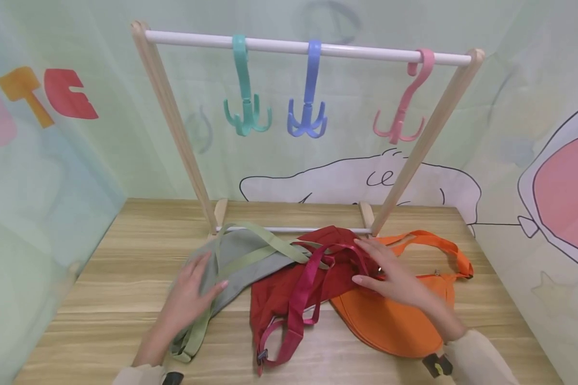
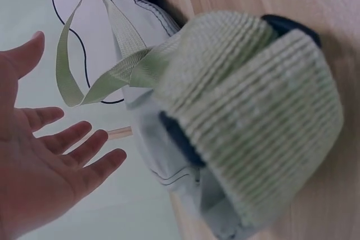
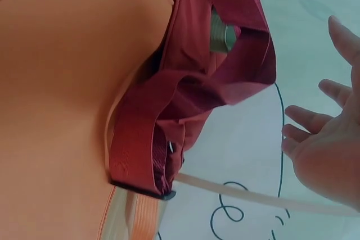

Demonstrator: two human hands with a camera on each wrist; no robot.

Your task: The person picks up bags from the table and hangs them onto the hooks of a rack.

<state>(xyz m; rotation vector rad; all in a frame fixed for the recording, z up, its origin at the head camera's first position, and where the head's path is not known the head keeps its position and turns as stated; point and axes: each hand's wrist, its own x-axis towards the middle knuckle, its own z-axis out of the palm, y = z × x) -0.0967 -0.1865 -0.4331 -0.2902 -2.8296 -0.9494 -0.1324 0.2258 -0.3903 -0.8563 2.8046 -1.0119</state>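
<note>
Left hand (image 1: 189, 293), fingers parted, hovers over the gray bag (image 1: 251, 271) left of the red bag (image 1: 276, 297); right hand (image 1: 394, 275), likewise, above the red bag's right edge, room between; its forearm (image 1: 440, 318) partly hides the orange bag (image 1: 385, 326).

The left grip (image 2: 42, 172) is near a green strap (image 2: 259, 122).

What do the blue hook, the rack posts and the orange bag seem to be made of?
Blue hook: probably plastic, smooth, with even colour and moulded curves. Rack posts: likely pale wood, matte; grain shows. Orange bag: matte fabric, perhaps synthetic, with seamed edge.
</note>
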